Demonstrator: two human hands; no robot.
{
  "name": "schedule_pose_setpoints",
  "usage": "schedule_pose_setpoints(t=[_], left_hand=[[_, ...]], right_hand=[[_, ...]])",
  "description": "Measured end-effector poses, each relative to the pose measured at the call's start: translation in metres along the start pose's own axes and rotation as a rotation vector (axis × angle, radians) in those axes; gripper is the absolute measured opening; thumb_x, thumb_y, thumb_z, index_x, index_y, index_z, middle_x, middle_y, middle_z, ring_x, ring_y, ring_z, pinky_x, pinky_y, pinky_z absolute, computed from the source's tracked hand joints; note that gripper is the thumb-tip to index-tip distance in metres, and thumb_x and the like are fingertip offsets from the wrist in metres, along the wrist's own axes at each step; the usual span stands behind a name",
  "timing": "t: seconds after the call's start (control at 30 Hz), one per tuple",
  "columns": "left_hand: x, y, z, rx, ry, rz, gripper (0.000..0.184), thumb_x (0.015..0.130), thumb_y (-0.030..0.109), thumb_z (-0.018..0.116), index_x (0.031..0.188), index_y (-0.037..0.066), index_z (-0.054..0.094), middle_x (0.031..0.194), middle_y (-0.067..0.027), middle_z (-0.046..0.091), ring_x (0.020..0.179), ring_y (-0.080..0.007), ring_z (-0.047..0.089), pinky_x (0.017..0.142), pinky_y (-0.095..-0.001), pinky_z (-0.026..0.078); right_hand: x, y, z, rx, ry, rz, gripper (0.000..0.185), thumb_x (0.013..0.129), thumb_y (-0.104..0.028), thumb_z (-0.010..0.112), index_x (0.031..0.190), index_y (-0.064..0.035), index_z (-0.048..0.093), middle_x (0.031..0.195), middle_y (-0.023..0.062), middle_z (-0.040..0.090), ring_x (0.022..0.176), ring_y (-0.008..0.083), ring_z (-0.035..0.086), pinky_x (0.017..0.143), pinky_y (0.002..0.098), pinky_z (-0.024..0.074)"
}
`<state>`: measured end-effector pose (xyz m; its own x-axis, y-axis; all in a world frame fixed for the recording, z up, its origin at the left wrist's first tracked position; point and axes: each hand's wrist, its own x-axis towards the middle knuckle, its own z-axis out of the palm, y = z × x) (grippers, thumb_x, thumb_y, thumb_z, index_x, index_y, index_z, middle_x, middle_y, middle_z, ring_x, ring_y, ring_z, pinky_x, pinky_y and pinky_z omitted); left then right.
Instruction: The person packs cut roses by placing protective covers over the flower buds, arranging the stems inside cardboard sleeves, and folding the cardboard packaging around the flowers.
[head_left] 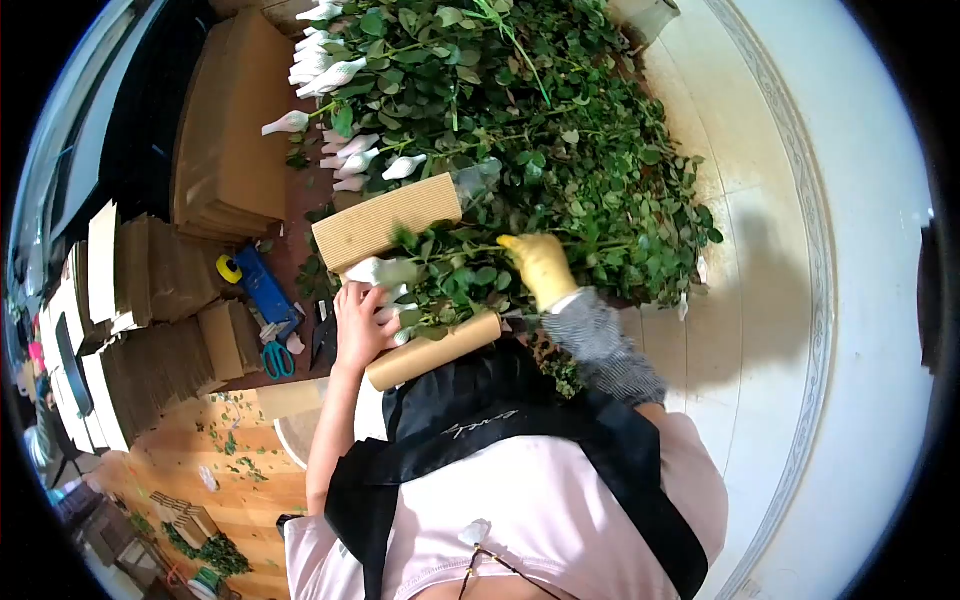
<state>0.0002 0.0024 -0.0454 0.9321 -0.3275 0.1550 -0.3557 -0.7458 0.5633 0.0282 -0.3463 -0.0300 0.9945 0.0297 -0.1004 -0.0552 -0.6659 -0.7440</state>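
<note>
A left hand [360,328] curls its fingers around white-sleeved buds [372,270], apparently to line up the heads, between curved sides of cardboard [388,220] on a counter [300,212]. The gloved right hand [541,268] sits among leafy stems [475,272], perhaps steadying them; blur and foliage leave its grip unclear.

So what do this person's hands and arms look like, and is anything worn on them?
The left hand wears no glove, and that forearm is bare below a short, pale pink sleeve. The right hand has a yellow glove with a whitish edge at the wrist, then a grey, finely striped sleeve cover along the forearm.
</note>
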Motion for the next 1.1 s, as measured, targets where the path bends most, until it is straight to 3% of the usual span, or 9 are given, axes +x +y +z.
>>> schedule_pose_setpoints(t=[0.03, 0.17, 0.37, 0.5, 0.63, 0.77, 0.87, 0.97, 1.1], left_hand=[[0.004, 0.004, -0.005, -0.016, -0.037, -0.011, 0.063, 0.067, 0.021, 0.079, 0.126, 0.007, 0.062, 0.119, -0.0169, 0.054, 0.114, -0.0389, 0.05, 0.102, -0.0486, 0.039], [0.003, 0.006, -0.004, -0.025, 0.042, -0.009, 0.054, 0.068, 0.023, 0.078, 0.118, 0.009, 0.065, 0.109, -0.0148, 0.054, 0.11, -0.0361, 0.051, 0.096, -0.0494, 0.041], [-0.001, -0.007, 0.009, 0.012, 0.022, 0.008, 0.055, 0.07, 0.02, 0.075, 0.123, 0.014, 0.063, 0.121, -0.0186, 0.051, 0.118, -0.0399, 0.046, 0.102, -0.051, 0.038], [-0.009, -0.024, 0.018, -0.023, 0.004, -0.013, 0.057, 0.073, 0.019, 0.077, 0.128, 0.012, 0.062, 0.132, -0.0213, 0.046, 0.126, -0.0409, 0.043, 0.107, -0.0497, 0.036], [-0.019, 0.0, -0.015, -0.239, 0.106, -0.107, 0.038, 0.094, 0.015, 0.067, 0.129, 0.003, 0.06, 0.141, -0.0197, 0.048, 0.126, -0.0346, 0.049, 0.106, -0.0418, 0.041], [-0.058, -0.028, -0.023, -0.757, -0.046, -0.63, 0.036, 0.106, 0.027, 0.05, 0.114, -0.004, 0.066, 0.086, -0.006, 0.064, 0.081, -0.0133, 0.059, 0.075, -0.0295, 0.048], [-0.051, -0.006, -0.027, -0.416, -0.259, -0.408, 0.036, 0.093, 0.034, 0.069, 0.093, -0.002, 0.071, 0.079, -0.014, 0.064, 0.072, -0.0232, 0.062, 0.068, -0.0348, 0.048], [-0.028, 0.015, -0.05, -0.343, -0.375, -0.46, 0.033, 0.091, 0.03, 0.072, 0.084, -0.002, 0.07, 0.078, -0.017, 0.064, 0.07, -0.0308, 0.063, 0.065, -0.0393, 0.048], [-0.034, 0.001, -0.038, -0.687, -0.282, -0.272, 0.033, 0.095, 0.016, 0.065, 0.072, -0.005, 0.054, 0.07, -0.0078, 0.049, 0.065, -0.016, 0.048, 0.061, -0.0336, 0.039]], right_hand=[[-0.006, 0.042, 0.033, 0.488, 0.117, 0.078, 0.023, 0.085, 0.006, 0.061, 0.103, -0.0029, 0.073, 0.101, 0.0109, 0.075, 0.086, 0.0239, 0.071, 0.08, 0.0344, 0.0588], [-0.002, -0.032, 0.014, -0.723, 0.149, 0.011, 0.024, 0.083, -0.013, 0.06, 0.101, -0.0032, 0.071, 0.091, 0.0163, 0.071, 0.09, 0.0283, 0.068, 0.078, 0.0385, 0.0522], [0.008, 0.05, 0.065, -0.236, 0.431, -0.233, 0.04, 0.089, -0.005, 0.06, 0.128, -0.014, 0.064, 0.131, 0.0099, 0.064, 0.125, 0.0268, 0.056, 0.12, 0.0444, 0.0276], [-0.006, -0.001, 0.007, 0.537, 0.333, 0.037, 0.05, 0.091, 0.004, 0.058, 0.138, -0.0144, 0.057, 0.137, 0.0097, 0.062, 0.125, 0.0247, 0.058, 0.107, 0.0329, 0.0446], [-0.016, -0.086, -0.005, -0.119, 0.598, -0.346, 0.039, 0.086, 0.002, 0.065, 0.124, -0.0076, 0.063, 0.119, 0.0135, 0.066, 0.111, 0.0279, 0.064, 0.095, 0.0381, 0.0534], [-0.024, -0.172, 0.032, -0.536, -0.491, -0.554, 0.025, 0.087, -0.021, 0.064, 0.108, -0.0106, 0.07, 0.097, 0.0097, 0.073, 0.092, 0.0274, 0.07, 0.079, 0.0377, 0.0536], [-0.006, -0.126, 0.095, -0.702, -0.724, -0.565, 0.019, 0.086, -0.027, 0.062, 0.076, -0.0171, 0.075, 0.079, 0.0053, 0.074, 0.076, 0.0251, 0.071, 0.064, 0.0381, 0.0534], [0.017, -0.143, 0.101, -0.858, -0.892, -0.528, 0.018, 0.086, -0.019, 0.063, 0.093, -0.0154, 0.079, 0.095, 0.004, 0.076, 0.085, 0.0252, 0.073, 0.059, 0.0445, 0.0552], [0.021, -0.134, 0.117, -0.999, -1.037, -0.464, 0.021, 0.09, -0.02, 0.061, 0.101, -0.0155, 0.079, 0.101, 0.0024, 0.077, 0.089, 0.0235, 0.073, 0.062, 0.0436, 0.0567]])
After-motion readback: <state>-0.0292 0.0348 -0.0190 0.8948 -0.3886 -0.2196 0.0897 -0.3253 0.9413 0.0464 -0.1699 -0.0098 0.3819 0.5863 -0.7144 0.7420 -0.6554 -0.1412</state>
